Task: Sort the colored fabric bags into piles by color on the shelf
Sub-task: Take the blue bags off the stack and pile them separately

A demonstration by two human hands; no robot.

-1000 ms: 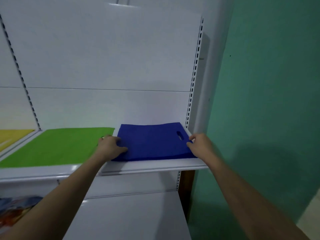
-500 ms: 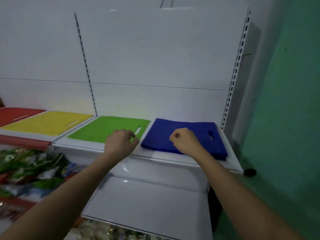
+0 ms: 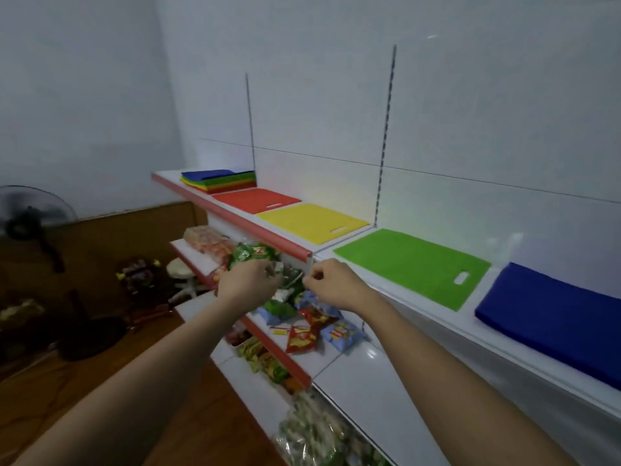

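Note:
Along the white shelf [image 3: 376, 280] lie flat piles of fabric bags: a blue pile [image 3: 551, 317] at the right, then green [image 3: 413, 264], yellow [image 3: 312, 222] and red [image 3: 257, 199]. At the far left end sits a mixed stack of coloured bags [image 3: 218, 180] with blue on top. My left hand [image 3: 247, 280] and my right hand [image 3: 334, 284] hover in front of the shelf edge, close together, fingers curled, holding nothing and touching no bag.
Lower shelves carry snack packets [image 3: 302, 326] in green, red and blue wrappers. A standing fan [image 3: 32, 218] and a small stool [image 3: 183, 275] are on the wooden floor at the left, near dark clutter. White back panels rise behind the shelf.
Both hands left the blue pile and pulled back off the shelf, moving left. The view swung left, bringing the red pile, the mixed stack and the room into sight.

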